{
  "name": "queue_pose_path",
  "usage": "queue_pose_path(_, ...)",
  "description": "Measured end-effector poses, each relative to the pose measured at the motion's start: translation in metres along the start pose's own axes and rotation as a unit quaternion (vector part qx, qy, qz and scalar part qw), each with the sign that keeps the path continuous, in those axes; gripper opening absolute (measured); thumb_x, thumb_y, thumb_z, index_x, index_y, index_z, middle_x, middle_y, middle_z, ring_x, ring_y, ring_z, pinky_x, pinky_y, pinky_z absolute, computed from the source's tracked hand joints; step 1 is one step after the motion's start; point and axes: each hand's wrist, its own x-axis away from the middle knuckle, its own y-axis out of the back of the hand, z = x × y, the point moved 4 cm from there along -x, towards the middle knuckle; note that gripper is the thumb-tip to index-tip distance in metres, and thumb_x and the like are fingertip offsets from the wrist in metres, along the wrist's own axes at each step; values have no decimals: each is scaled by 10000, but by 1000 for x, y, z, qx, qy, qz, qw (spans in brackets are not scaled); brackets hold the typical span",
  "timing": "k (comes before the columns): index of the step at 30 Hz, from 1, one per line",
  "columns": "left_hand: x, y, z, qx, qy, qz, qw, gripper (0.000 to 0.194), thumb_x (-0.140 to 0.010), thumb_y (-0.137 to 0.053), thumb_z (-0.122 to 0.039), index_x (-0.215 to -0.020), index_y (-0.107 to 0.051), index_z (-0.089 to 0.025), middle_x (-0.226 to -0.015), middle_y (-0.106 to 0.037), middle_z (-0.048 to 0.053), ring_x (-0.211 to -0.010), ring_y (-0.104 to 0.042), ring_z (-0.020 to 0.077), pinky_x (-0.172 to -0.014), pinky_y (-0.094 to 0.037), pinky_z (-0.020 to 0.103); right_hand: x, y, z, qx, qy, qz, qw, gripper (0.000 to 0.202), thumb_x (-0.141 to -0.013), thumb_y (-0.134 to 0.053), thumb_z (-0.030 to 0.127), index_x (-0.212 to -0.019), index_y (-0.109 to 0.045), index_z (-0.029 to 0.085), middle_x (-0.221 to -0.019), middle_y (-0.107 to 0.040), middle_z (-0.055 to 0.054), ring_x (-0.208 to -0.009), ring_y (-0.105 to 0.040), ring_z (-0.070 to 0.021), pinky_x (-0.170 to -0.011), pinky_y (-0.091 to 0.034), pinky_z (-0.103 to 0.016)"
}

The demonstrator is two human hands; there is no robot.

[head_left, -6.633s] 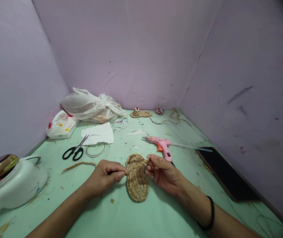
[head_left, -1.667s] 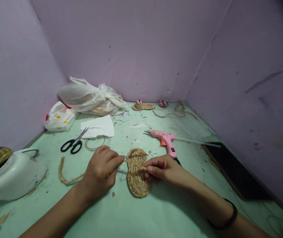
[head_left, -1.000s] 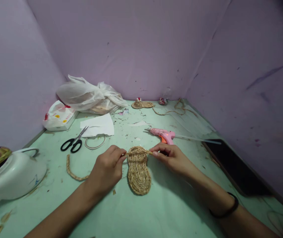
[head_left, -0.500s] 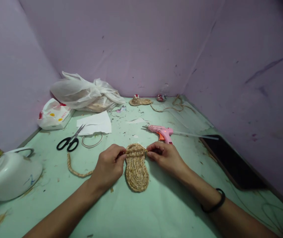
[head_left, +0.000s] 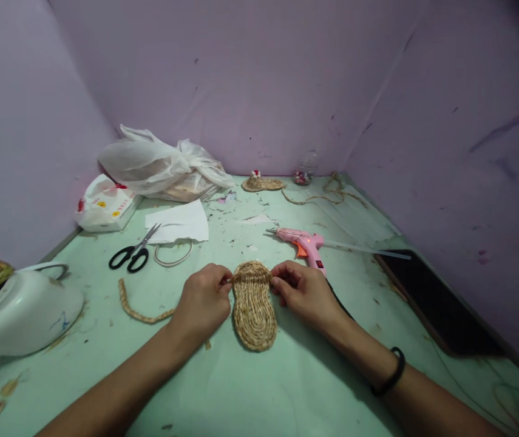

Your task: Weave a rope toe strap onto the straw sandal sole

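Note:
A slipper-shaped sole (head_left: 254,315) of coiled, braided straw lies on the table with its longer end toward me. A strip of braided straw cord (head_left: 143,317) seems to cross the sole near its far end; its loose tail curves out left from behind my left hand. My left hand (head_left: 207,297) is closed, thumb and finger pinching the cord at the sole's left edge. My right hand (head_left: 305,294) pinches at the right edge, where the cord's end seems to be; the fingertips partly hide it. Behind my right hand lies a pink glue gun (head_left: 302,240) with a clear glue stick.
Black-handled scissors (head_left: 135,250), a wire ring (head_left: 172,254) and white paper (head_left: 181,220) lie left. A white pot (head_left: 36,309) stands far left, a dark tablet-like slab (head_left: 436,303) right. At the back are a plastic bag (head_left: 163,164), a decorated straw slipper (head_left: 263,184) and a bead jar (head_left: 303,173).
The view has shifted slightly, moving most things a little to the right. Both hands keep their pinch at the sole's edges, and the cord's loose tail has swung slightly left.

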Motion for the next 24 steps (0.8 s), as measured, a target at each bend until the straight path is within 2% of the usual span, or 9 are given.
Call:
queue_pose_path(3,0,-1,2,25,21,3,999,128,-708,-528,-100,-702,-637,-167,-666,-637,35,-605,-577,172,-567,-454,310,1,-1,3,10,-3,-8,1000,33,-720,-567,200,-702,-595,201,-611,-597,-24,-527,-524,-159,-502,-415,-317)
queue_pose_path(12,0,-3,3,76,66,-33,994,79,-680,-571,-141,-662,-640,-176,-643,-640,14,-573,-564,149,-544,-445,284,1,-4,-1,-40,-30,-27,998,23,-678,-604,194,-686,-583,199,-571,-579,-13,-490,-526,-160,-472,-416,-319)
queue_pose_path(24,1,-6,7,115,96,13,989,138,-666,-522,-131,-686,-653,-172,-619,-642,17,-566,-573,150,-545,-457,280,1,-6,-3,-24,-31,-23,999,31,-689,-577,212,-700,-550,202,-627,-580,-17,-558,-553,-173,-539,-473,-349)
